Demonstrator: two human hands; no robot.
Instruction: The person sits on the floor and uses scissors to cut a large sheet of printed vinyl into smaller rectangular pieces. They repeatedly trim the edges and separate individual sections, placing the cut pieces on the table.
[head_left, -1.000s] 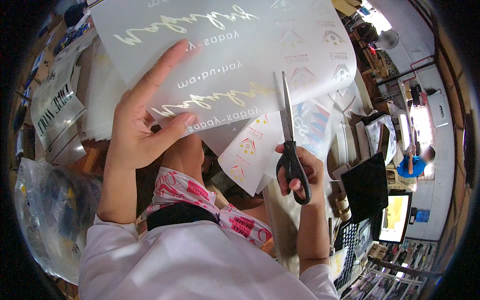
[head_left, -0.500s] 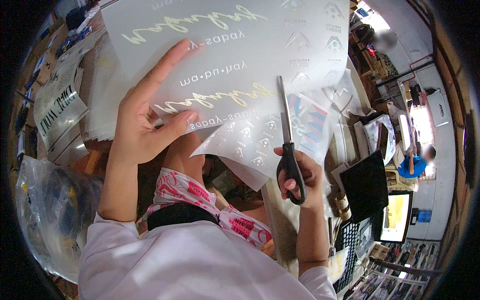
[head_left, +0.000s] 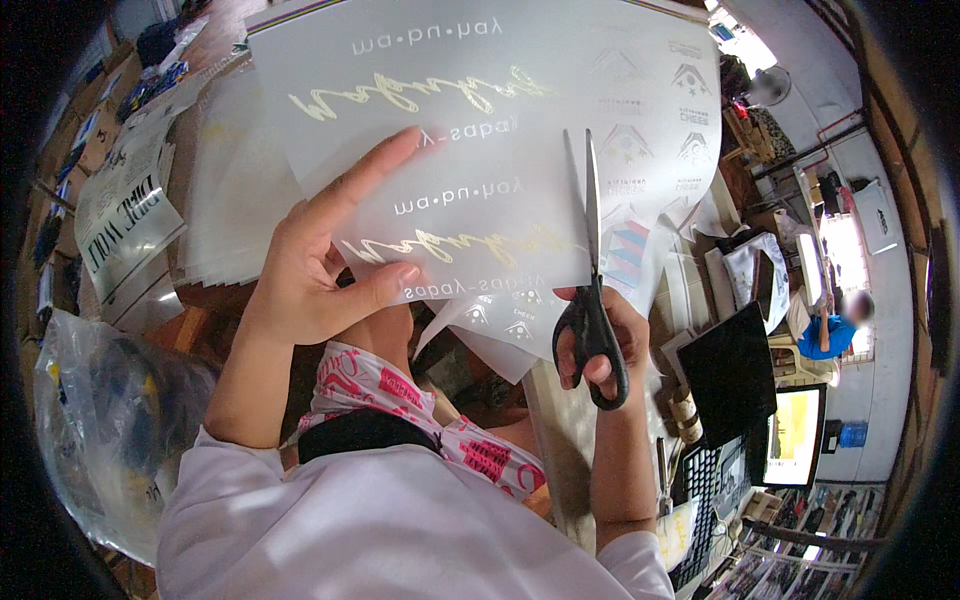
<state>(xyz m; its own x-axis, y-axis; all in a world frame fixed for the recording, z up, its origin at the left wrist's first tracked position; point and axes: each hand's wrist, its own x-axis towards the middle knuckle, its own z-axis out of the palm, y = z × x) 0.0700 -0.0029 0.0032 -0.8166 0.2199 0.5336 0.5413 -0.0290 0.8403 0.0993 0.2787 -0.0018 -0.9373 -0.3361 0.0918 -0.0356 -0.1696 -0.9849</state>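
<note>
My left hand (head_left: 318,268) grips a large translucent film sheet (head_left: 565,60) near its lower left edge. The thumb and index finger lie over its face; the other fingers are hidden behind it. White lettering, yellowish script and small grey emblems are printed on the film. My right hand (head_left: 628,340) has its fingers through the black handles of a pair of scissors (head_left: 604,345). The blades point away from me, slightly apart, at the sheet's right-hand part. Beneath it lies another film piece (head_left: 480,322) with small white emblems, and red and blue print shows through at the right.
A stack of clear sheets (head_left: 222,190) and a sheet with black lettering (head_left: 130,215) lie at left, above a clear plastic bag (head_left: 110,430). At right are a dark panel (head_left: 725,370), a keyboard (head_left: 698,480) and a lit monitor (head_left: 797,435). Farther back sits a person in blue (head_left: 826,336).
The film sheet and my left hand have shifted right and toward me. The scissor blades, nearly together before, are now a little apart and tilt more upright.
</note>
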